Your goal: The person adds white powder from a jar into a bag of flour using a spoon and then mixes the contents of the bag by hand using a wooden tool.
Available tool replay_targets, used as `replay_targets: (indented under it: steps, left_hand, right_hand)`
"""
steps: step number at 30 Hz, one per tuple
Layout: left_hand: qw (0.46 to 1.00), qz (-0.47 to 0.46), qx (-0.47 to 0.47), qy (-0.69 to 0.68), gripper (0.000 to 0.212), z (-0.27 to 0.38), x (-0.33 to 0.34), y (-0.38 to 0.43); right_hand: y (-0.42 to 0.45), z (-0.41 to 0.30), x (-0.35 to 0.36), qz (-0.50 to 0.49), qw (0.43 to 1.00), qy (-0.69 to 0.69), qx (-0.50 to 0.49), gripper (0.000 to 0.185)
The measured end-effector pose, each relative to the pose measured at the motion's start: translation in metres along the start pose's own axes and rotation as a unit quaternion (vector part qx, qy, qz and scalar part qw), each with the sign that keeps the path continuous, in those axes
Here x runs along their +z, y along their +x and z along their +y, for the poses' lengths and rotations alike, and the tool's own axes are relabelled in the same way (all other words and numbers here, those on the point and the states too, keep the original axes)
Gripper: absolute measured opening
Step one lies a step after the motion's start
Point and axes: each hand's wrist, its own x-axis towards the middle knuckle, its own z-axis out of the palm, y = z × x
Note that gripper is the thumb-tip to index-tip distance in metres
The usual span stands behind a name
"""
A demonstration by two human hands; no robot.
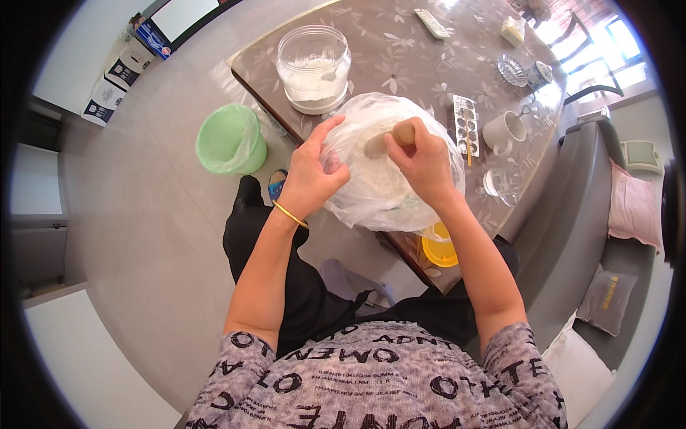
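Note:
My right hand (426, 163) grips a short brown wooden rod (405, 133), perhaps a rolling pin or pestle. Its lower end is dusted white and rests in white powder (383, 174) that looks like flour. A clear plastic bag (353, 209) lies spread around the powder at the table's near edge; any vessel beneath it is hidden. At the bag's left rim is my left hand (316, 169), thumb and index finger spread wide, some fingers partly behind the film. Beyond it stands a clear jar (313, 69) partly filled with white powder.
A lined green bin (231, 140) stands on the floor at left. Along the table's right lie a blister tray (465, 126) with a thin stick, a white mug (504, 131) and a glass cup (502, 182). A yellow lid (440, 252) is near the front corner; a remote (431, 24) lies farther back.

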Motion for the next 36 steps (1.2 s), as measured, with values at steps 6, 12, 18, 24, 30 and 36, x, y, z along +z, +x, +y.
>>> replay_targets:
  steps: [6,12,18,24,30,36]
  left_hand:
    - [1.000,0.003,0.002,-0.019,0.069,-0.006,-0.004,0.000]
    - [0.996,-0.019,-0.006,-0.088,0.066,-0.006,-0.003,0.002]
    - [0.989,-0.040,-0.029,-0.143,0.066,-0.006,-0.004,0.001]
    - [0.985,-0.038,-0.039,-0.165,0.066,-0.002,-0.007,0.000]
    - [0.985,-0.045,-0.039,-0.164,0.067,-0.004,-0.004,0.002]
    - [0.983,-0.043,-0.046,-0.170,0.066,-0.004,-0.004,0.001]
  right_hand:
    - [-0.001,-0.020,-0.014,0.012,0.999,0.015,0.028,0.031]
    - [-0.001,-0.015,-0.012,-0.005,1.000,-0.002,0.012,0.029]
    - [-0.009,-0.014,-0.001,-0.013,0.999,0.042,0.006,0.029]
    - [-0.015,-0.027,-0.022,-0.012,0.999,0.010,0.029,0.030]
    - [-0.023,-0.008,-0.018,-0.014,0.999,0.012,0.028,0.029]
    - [-0.040,-0.020,-0.022,-0.006,0.999,0.020,0.042,0.027]
